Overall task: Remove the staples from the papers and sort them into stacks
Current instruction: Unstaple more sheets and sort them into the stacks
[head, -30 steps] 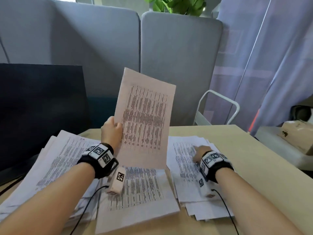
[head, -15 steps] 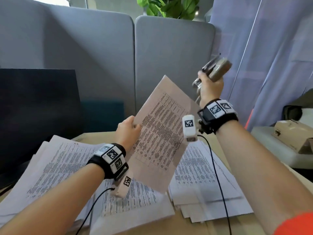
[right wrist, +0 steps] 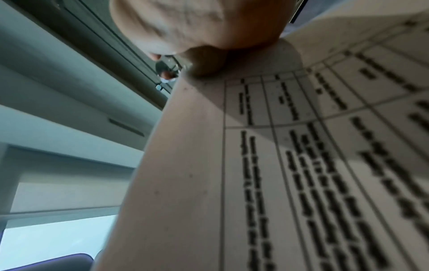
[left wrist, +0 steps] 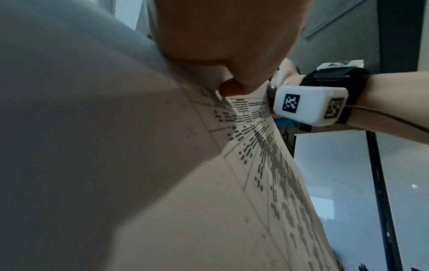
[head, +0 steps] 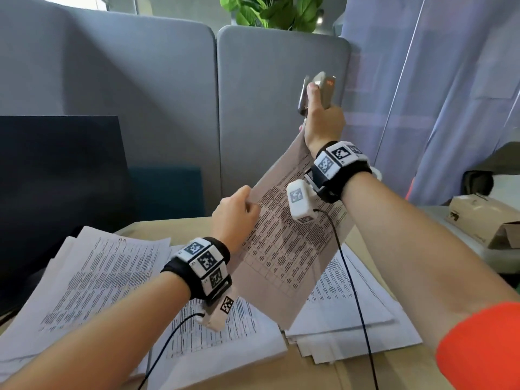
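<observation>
We see the left hand (head: 235,212) pinching the printed sheet (head: 284,249) by its edge, tilted above the paper stacks (head: 107,271) on the desk (head: 363,372), while the right hand (head: 323,122) grips a staple remover (head: 316,91) at the sheet's top corner (staple itself hidden)

Matt printed paper sheet (head: 284,249) held aloft beside a staple remover (head: 316,92) of shiny metal. Paper stacks (head: 92,277) cover a smooth pale wood-look desk (head: 363,372); grey cloth partitions (head: 275,108) stand behind
</observation>
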### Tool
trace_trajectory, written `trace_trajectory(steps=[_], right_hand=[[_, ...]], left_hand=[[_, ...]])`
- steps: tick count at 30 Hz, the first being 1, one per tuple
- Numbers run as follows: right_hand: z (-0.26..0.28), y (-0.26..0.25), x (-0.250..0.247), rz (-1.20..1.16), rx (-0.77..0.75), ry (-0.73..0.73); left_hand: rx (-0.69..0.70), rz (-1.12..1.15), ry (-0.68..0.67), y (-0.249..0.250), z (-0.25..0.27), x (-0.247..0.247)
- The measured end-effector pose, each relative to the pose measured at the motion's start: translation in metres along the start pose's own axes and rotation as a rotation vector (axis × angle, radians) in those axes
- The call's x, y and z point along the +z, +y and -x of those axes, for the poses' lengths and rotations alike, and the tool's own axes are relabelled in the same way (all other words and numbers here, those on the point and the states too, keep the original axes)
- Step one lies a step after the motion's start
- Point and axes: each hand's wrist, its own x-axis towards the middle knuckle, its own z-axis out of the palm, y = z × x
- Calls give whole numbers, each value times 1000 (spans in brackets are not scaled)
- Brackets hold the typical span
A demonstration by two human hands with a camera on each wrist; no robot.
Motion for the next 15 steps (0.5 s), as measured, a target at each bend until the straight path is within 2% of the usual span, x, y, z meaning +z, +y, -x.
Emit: trace_trajectory(steps=[4, 6, 8, 10, 12, 15], right_hand=[[-2, 0, -9, -69, -22, -20], [0, 0, -11, -187, -51, 32], [-1, 7, -15, -249, -129, 160], [-2, 26, -20, -155, -161, 196], [6, 51, -28, 73, -39, 70], [22, 106, -47, 636, 254, -309]], left_hand=[[10, 116, -26, 6, 4, 14], [-94, 211, -41, 3, 3, 30], [-263, 367, -93, -2, 6, 51], [-453, 563, -159, -9, 13, 74], [-514, 506, -242, -14, 19, 94], [-518, 337, -425, -14, 23, 109]])
